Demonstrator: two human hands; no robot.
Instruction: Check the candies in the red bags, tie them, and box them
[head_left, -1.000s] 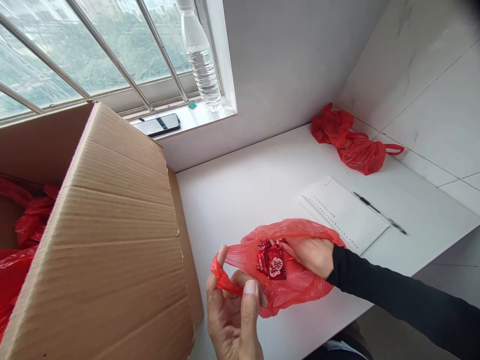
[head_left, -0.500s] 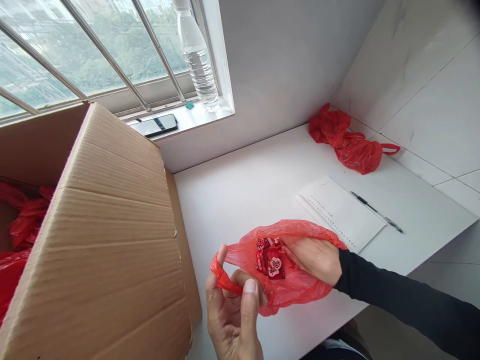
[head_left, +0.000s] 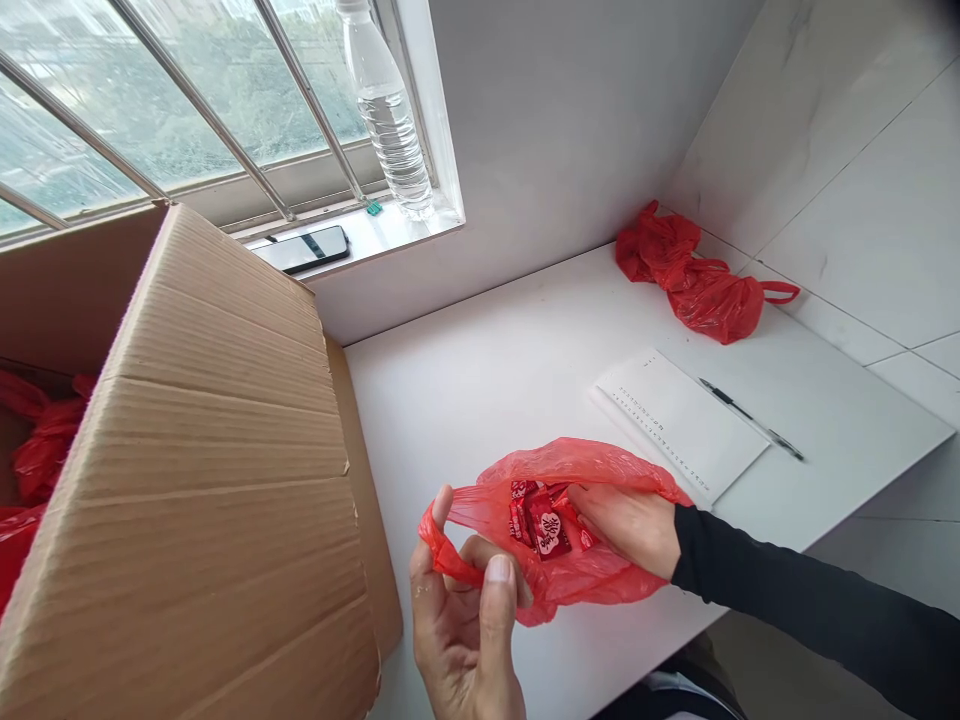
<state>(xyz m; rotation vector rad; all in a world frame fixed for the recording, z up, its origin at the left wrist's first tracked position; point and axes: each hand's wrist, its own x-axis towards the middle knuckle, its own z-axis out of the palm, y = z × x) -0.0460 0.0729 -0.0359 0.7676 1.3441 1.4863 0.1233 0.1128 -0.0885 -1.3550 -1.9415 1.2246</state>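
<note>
A thin red plastic bag [head_left: 517, 463] is spread wide near the table's front edge. My left hand [head_left: 469, 620] has the bag's handle looped over its fingers, with the thumb raised beside it. Several small red wrapped sweets [head_left: 550, 527] lie inside the bag; one bears a pale heart-shaped print with characters. My right hand [head_left: 634, 525] reaches into the bag from the right, palm side hidden, its fingers stretched toward the sweets. The fingertips are partly out of sight, and I see nothing held in them.
An open cardboard box [head_left: 247, 450] with red bags [head_left: 45, 450] inside stands at left. Behind are a notebook [head_left: 679, 420], a pen [head_left: 750, 418] and knotted red bags [head_left: 712, 290]. On the windowsill are a phone [head_left: 311, 248] and a water bottle [head_left: 394, 130].
Inside the bag, my right hand has shifted slightly, and more of the sweets beside its fingers show. My left hand keeps its hold on the handle. The view has moved slightly.
</note>
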